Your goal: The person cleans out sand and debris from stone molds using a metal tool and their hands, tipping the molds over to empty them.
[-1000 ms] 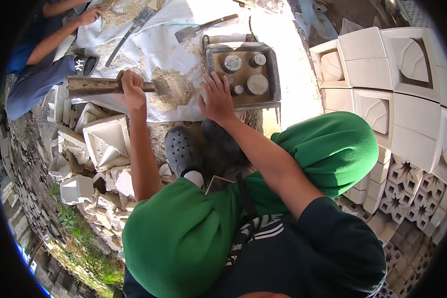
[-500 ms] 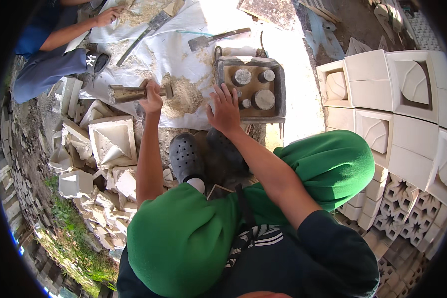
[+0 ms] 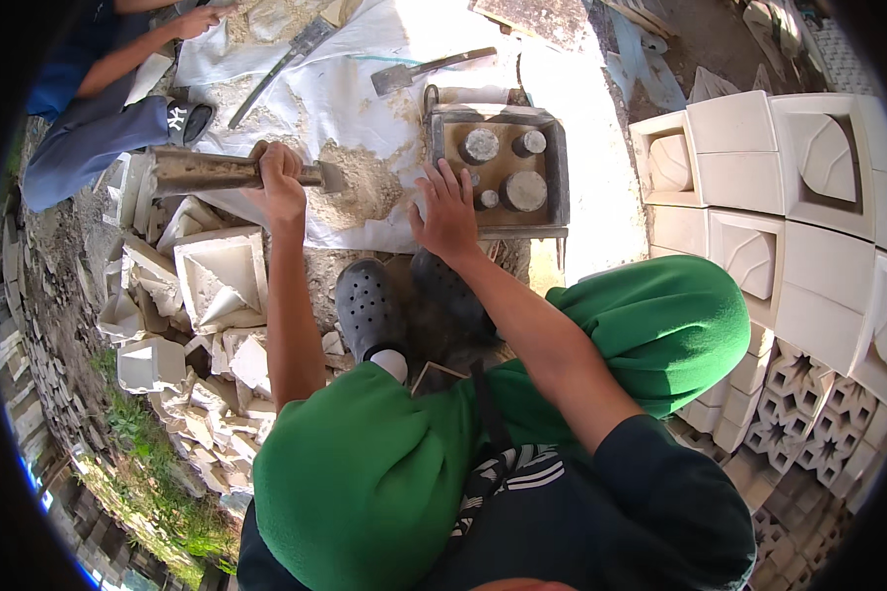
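My left hand (image 3: pixel 281 184) is closed round the narrow handle of a worn wooden mallet (image 3: pixel 199 171). Its thick end points left, and a squarish end sticks out past my fist over a pile of sandy grey powder (image 3: pixel 363 189). My right hand (image 3: pixel 445 215) lies with spread fingers at the left side of a dark rectangular mould box (image 3: pixel 558 177), fingertips at its rim. Whether the palm presses on it I cannot tell. Inside the box, brown material surrounds several round grey cylinders (image 3: pixel 523 191) of different sizes, standing upright.
A flat spatula (image 3: pixel 394 80) and a long-handled tool (image 3: pixel 284 67) lie on the white sheet (image 3: pixel 365 98). A co-worker's hand (image 3: pixel 199 21) is at upper left. Broken pale castings (image 3: pixel 222 281) heap at left; pale blocks (image 3: pixel 729 138) stack at right.
The mallet has swung left and looks larger, lifted closer to me, with my left hand shifting slightly left. My right hand stays by the box. The co-worker's hand has moved up and left.
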The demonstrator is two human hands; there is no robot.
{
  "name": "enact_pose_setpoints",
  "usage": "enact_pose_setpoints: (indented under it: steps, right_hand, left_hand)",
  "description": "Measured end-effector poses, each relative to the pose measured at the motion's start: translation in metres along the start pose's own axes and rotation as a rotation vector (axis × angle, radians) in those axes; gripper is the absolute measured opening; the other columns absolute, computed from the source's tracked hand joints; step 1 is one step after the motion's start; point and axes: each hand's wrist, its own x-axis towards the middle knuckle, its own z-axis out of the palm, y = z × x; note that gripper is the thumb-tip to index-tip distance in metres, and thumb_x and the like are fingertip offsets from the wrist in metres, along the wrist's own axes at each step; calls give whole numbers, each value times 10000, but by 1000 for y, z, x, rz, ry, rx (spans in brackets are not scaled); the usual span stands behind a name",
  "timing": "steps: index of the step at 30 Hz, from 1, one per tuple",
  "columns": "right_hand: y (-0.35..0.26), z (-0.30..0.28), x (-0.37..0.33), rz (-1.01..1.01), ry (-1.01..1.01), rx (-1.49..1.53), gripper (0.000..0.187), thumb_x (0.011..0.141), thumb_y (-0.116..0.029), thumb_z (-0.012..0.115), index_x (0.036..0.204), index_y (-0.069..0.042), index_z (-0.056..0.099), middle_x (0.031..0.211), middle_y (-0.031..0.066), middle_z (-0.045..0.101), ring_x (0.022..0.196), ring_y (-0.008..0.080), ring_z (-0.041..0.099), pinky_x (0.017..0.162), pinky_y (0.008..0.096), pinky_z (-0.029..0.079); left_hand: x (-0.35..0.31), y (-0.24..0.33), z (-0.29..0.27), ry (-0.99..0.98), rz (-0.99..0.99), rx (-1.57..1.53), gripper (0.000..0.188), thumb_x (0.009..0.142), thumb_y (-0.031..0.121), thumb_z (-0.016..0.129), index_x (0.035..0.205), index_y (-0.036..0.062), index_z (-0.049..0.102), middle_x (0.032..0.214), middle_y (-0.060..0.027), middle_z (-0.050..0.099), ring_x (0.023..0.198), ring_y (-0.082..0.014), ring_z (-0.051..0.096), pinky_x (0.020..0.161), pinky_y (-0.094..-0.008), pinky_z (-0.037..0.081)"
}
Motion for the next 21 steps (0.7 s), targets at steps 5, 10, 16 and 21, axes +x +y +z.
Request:
enact_pose_setpoints:
  steps: [5,10,16,21]
  right_hand:
    - [-11,1,-5,-33,1,43,384,789,-216,611,1124,-44,539,1313,117,474,1324,290,347,1108,534,208]
    - [2,2,-7,2,19,14,361,797,-208,613,1119,-65,532,1314,102,487,1321,290,361,1096,530,223]
    - [-10,2,-2,-14,1,15,353,804,-217,608,1117,-68,539,1308,96,492,1323,285,358,1099,527,215]
    - [3,3,-4,7,-7,13,387,781,-225,612,1121,-53,546,1323,117,476,1329,286,345,1109,535,204]
  left_hand:
    - [-27,-49,-43,11,-5,34,292,812,63,478,603,125,285,504,36,299,448,-67,264,428,-250,202]
    - [-4,-28,0,51,-111,-9,296,817,40,492,607,104,294,517,35,318,470,-56,278,446,-245,210]
    - [-26,-72,-34,116,-28,22,263,816,22,487,641,98,306,534,31,317,475,-58,282,443,-245,221]
    - [-15,-3,7,-58,-16,-48,250,821,29,485,634,89,329,524,28,314,470,-53,261,437,-243,204]
